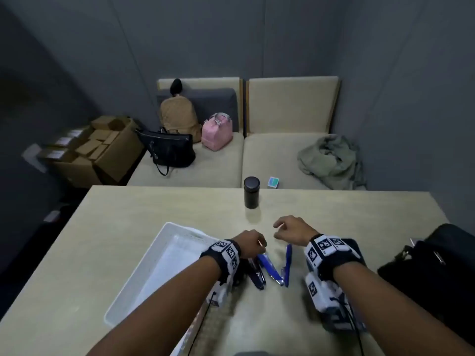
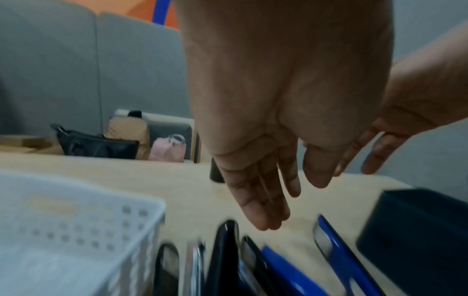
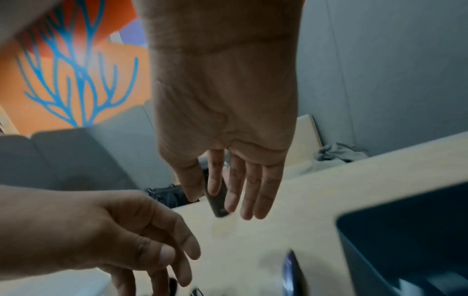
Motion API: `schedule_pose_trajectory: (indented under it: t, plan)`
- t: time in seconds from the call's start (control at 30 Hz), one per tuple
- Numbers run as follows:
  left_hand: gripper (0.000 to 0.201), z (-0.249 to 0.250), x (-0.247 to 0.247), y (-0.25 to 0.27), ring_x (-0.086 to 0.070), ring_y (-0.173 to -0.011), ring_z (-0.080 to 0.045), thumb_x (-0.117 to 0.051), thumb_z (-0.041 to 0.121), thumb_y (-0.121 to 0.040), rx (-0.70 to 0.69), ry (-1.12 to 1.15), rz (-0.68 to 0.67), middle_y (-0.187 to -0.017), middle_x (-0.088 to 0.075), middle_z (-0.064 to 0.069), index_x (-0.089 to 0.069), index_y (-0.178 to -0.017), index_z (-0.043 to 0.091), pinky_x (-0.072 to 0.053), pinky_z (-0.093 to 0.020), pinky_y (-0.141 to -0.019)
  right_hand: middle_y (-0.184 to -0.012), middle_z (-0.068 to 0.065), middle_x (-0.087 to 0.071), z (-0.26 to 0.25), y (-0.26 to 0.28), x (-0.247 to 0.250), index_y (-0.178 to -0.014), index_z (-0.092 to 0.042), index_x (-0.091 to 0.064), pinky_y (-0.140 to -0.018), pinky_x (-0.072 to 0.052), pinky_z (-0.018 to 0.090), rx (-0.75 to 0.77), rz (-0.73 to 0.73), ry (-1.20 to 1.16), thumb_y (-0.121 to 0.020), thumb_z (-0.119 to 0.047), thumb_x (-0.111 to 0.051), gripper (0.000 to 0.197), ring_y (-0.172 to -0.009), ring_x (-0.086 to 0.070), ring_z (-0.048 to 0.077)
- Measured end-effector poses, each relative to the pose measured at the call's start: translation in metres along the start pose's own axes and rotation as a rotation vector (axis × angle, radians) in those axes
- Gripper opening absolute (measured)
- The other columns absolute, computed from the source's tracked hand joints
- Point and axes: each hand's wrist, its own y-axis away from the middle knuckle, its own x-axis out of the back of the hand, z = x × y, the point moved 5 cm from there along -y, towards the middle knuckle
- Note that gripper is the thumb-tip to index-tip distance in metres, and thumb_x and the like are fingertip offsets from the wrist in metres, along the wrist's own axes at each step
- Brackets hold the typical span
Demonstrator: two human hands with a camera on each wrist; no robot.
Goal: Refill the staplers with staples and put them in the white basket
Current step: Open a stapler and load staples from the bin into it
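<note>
A blue stapler (image 1: 279, 268) lies swung open in a V on the table, with a black stapler (image 1: 257, 278) just left of it. The white basket (image 1: 154, 268) sits to their left and looks empty. My left hand (image 1: 261, 249) hovers over the staplers' far ends with its fingers straight and nothing in it, as the left wrist view shows (image 2: 291, 200). Slightly further out, my right hand (image 1: 277, 231) is also open and empty, fingers hanging down (image 3: 222, 206). Both staplers (image 2: 225, 260) (image 2: 339, 258) appear blurred below the left palm.
A dark blue box (image 1: 356, 249) sits under my right wrist. A black bag (image 1: 431, 268) stands at the table's right edge, and a black bottle (image 1: 251, 192) at the far edge. Behind the table is a sofa with bags and a green jacket.
</note>
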Motion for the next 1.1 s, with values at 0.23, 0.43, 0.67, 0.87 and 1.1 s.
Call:
schedule_pose_trajectory:
  t: [0.23,0.43,0.67,0.87,1.1]
  plan:
    - [0.029,-0.016,-0.05,-0.017,-0.058,-0.112,-0.034,-0.051,0.017,-0.088,0.019,-0.169,-0.037,-0.12,-0.063,-0.017,-0.055,-0.115,0.006,-0.046,-0.038,-0.091,-0.147,0.004,-0.037,0.033,0.0,-0.036,-0.136,-0.022,-0.046,-0.105,-0.041,0.037,0.004,-0.129,0.31,-0.088,-0.01,-0.053,0.05,-0.13,-0.044,0.022]
    - [0.033,-0.04,-0.043,-0.04,-0.059,-0.113,-0.033,-0.046,0.029,-0.093,0.135,-0.259,0.021,-0.123,-0.059,-0.016,-0.056,-0.115,0.006,-0.047,-0.041,-0.09,-0.158,0.01,-0.019,0.051,-0.02,-0.044,-0.145,-0.02,-0.033,-0.113,-0.033,0.045,-0.052,-0.188,0.528,-0.088,-0.007,-0.05,0.06,-0.146,-0.018,0.03]
    - [0.05,-0.032,-0.051,-0.058,-0.058,-0.104,-0.034,-0.05,0.052,-0.088,0.096,-0.329,0.032,-0.104,-0.067,-0.017,-0.063,-0.094,0.004,-0.047,-0.038,-0.08,-0.136,0.022,-0.036,0.054,-0.037,-0.062,-0.128,-0.005,-0.048,-0.09,-0.052,0.044,-0.132,-0.223,0.61,-0.085,-0.009,-0.062,0.046,-0.108,-0.06,0.041]
    - [0.039,-0.015,-0.082,-0.05,-0.058,-0.107,-0.036,-0.055,0.038,-0.089,0.015,-0.458,0.045,-0.113,-0.063,-0.017,-0.056,-0.111,0.005,-0.042,-0.043,-0.091,-0.135,0.024,-0.04,0.066,-0.033,-0.077,-0.136,-0.007,-0.04,-0.1,-0.046,0.044,-0.199,-0.248,0.505,-0.092,-0.016,-0.054,0.047,-0.121,-0.051,0.042]
    - [0.029,-0.006,-0.094,-0.037,-0.061,-0.101,-0.036,-0.055,0.014,-0.09,0.012,0.089,0.032,-0.111,-0.063,-0.022,-0.045,-0.115,0.002,-0.046,-0.039,-0.081,-0.125,0.018,-0.059,0.081,-0.012,-0.073,-0.115,-0.005,-0.058,-0.093,-0.052,0.037,-0.262,-0.146,0.249,-0.08,-0.013,-0.065,0.036,-0.114,-0.059,0.034]
